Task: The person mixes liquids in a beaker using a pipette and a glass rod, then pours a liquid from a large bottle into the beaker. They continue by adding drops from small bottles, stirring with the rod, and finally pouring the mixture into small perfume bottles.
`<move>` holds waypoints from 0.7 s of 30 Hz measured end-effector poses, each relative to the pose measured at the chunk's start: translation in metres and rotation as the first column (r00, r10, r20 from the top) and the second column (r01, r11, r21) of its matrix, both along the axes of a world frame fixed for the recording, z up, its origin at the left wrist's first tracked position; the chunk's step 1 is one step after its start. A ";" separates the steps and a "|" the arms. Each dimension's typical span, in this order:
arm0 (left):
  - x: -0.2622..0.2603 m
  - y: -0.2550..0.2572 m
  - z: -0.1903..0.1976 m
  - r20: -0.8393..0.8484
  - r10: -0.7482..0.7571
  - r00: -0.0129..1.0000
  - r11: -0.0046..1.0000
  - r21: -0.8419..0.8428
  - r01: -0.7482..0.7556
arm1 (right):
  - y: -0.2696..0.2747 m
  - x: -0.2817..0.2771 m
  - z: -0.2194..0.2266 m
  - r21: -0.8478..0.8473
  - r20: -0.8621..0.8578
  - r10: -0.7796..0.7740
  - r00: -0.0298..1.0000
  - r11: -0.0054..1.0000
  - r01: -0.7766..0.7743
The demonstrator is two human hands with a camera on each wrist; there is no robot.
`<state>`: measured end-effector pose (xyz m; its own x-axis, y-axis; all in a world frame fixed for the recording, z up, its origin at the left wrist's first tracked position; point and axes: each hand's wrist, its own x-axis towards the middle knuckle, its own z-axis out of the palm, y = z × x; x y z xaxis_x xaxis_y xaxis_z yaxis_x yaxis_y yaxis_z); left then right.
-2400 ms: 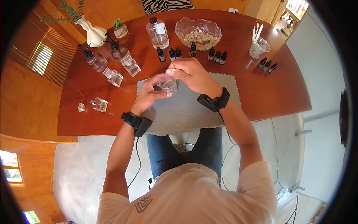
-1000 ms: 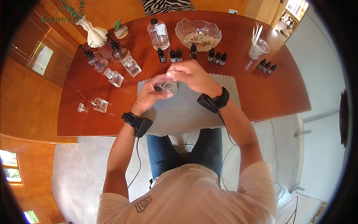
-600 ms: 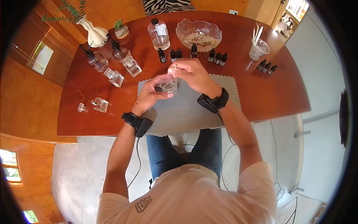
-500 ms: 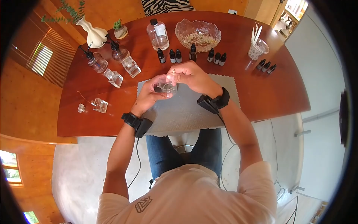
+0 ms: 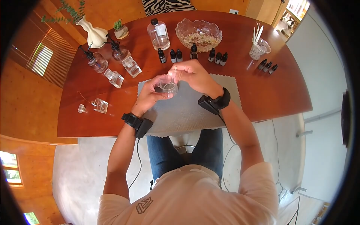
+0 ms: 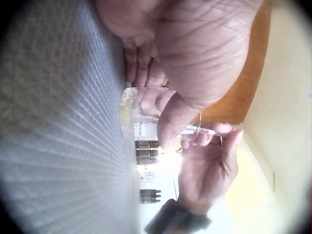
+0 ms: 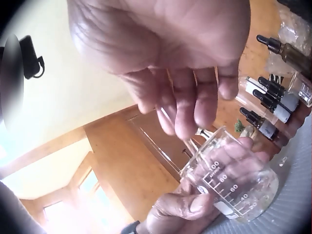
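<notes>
A clear glass beaker [image 5: 169, 87] with printed measuring marks stands on the grey mat [image 5: 187, 112]. My left hand [image 5: 153, 94] grips it from the left, thumb in front and fingers behind. Above the rim, my right hand [image 5: 192, 77] pinches a thin rod [image 6: 207, 130] that slants down into the beaker. In the right wrist view the beaker [image 7: 234, 180] shows a little clear content low inside, and the left hand [image 7: 180, 209] wraps its side. The rod's lower end is hard to make out through the glass.
Small black-capped bottles [image 5: 161, 56] line up behind the mat, with a large bottle [image 5: 159, 37] and a glass bowl [image 5: 199, 37] farther back. Square glass bottles [image 5: 116, 80] and pump bottles [image 5: 98, 63] stand left. A cup of white sticks [image 5: 258, 48] is at right.
The right hand's fingertips have shifted slightly over the beaker's rim, still pinching the rod. My left hand and the beaker stay in nearly the same place.
</notes>
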<state>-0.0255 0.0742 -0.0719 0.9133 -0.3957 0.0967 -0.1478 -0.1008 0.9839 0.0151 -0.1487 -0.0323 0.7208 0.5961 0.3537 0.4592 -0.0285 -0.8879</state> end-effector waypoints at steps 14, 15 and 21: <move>0.002 0.004 -0.003 -0.017 -0.019 1.000 1.000 0.016 0.020 | -0.003 0.002 -0.001 0.027 -0.071 0.071 0.995 0.997 -0.069; 0.000 0.002 -0.001 -0.008 -0.008 1.000 1.000 0.005 0.008 | -0.002 0.001 0.001 0.001 -0.009 0.017 1.000 1.000 -0.017; 0.000 0.002 -0.002 -0.007 -0.003 1.000 1.000 0.009 0.003 | -0.003 0.003 0.000 -0.011 -0.019 0.051 0.999 0.999 -0.051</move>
<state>-0.0255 0.0757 -0.0737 0.9126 -0.3996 0.0864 -0.1409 -0.1090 0.9840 0.0176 -0.1514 -0.0324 0.6959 0.6362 0.3333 0.4433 -0.0154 -0.8962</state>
